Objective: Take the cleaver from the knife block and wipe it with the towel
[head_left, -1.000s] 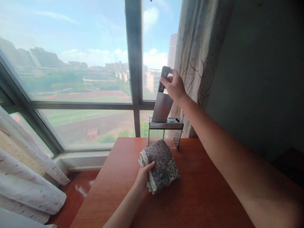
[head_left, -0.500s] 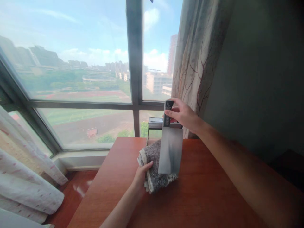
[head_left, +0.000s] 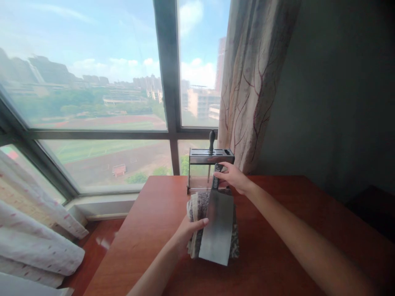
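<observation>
My right hand (head_left: 233,176) is closed around the dark handle of a cleaver (head_left: 217,226), whose broad steel blade points down toward me. Behind the blade is a folded grey towel (head_left: 197,205) with pale edges. My left hand (head_left: 191,228) grips the towel at its left side, thumb on top near the blade's left edge and the other fingers hidden beneath. The blade lies over the front of the towel; whether it presses on it I cannot tell. Just beyond the towel stands a knife rack (head_left: 212,157) with a dark-handled tool (head_left: 212,142) upright in its top slot.
Everything is over a reddish-brown wooden table (head_left: 271,246). A framed window (head_left: 173,102) rises behind it. One curtain (head_left: 247,82) hangs behind the rack, another (head_left: 31,230) at the left. A dark wall (head_left: 333,102) fills the right side.
The cleaver has come down and nearer to me, away from the rack's top, with the towel now flat behind its blade. My left thumb has moved in toward the blade. The view has shifted slightly.
</observation>
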Demonstrator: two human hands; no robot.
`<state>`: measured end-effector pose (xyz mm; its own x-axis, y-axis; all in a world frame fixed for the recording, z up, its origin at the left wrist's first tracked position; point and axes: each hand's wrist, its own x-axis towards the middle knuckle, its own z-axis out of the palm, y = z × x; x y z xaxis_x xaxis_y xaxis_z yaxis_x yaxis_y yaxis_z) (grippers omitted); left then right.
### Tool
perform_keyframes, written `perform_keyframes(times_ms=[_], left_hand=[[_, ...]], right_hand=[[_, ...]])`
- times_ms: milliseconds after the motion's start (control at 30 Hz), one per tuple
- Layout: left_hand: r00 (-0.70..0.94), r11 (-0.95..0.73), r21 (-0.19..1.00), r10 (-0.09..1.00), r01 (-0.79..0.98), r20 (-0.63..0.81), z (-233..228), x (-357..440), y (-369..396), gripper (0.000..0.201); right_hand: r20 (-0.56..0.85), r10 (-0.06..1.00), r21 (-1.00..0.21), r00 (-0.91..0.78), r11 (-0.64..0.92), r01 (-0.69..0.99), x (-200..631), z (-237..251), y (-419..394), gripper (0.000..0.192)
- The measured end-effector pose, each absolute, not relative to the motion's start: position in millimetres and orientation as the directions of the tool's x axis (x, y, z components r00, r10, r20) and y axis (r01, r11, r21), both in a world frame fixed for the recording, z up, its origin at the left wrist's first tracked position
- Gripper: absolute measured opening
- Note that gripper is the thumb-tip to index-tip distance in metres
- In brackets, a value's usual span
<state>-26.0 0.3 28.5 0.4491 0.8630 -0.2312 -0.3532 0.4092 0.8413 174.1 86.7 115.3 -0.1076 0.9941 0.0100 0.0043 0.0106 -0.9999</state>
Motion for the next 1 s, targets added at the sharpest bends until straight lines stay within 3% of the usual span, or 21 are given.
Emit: perform_keyframes(times_ms=[133, 367, 467, 700, 833, 1000], left_hand=[[0.417, 0.371, 0.88, 0.879, -0.295, -0.231, 29, -24, 1, 0.059], [0.479, 0.473, 0.788, 0.838, -0.394, -0.263, 32, -19, -7, 0.057], [0.437, 0.467, 0.776, 0.856, -0.423, -0.277, 31, -18, -7, 0.054], [0.282, 0.437, 0.771, 0.897, -0.463, -0.339, 34, -19, -3, 0.056], [0.305, 0.439, 0.772, 0.895, -0.46, -0.327, 34, -19, -4, 0.057], [0.334, 0.445, 0.795, 0.886, -0.412, -0.323, 35, -15, -7, 0.058]], right_hand=[[0.007, 0.991, -1.0, -0.134, 0.01, 0.021, 166, 109, 89, 0.043], [-0.026, 0.987, -0.999, -0.156, -0.029, -0.015, 181, 100, 91, 0.035], [-0.031, 0.998, -0.996, -0.046, -0.035, -0.084, 194, 95, 78, 0.029], [0.081, 0.968, -0.978, 0.238, 0.123, -0.171, 201, 50, 27, 0.028], [0.04, 0.982, -0.976, 0.185, 0.078, -0.202, 188, 26, 10, 0.029], [-0.108, 0.992, -0.89, -0.07, -0.128, -0.438, 175, 22, -2, 0.042]])
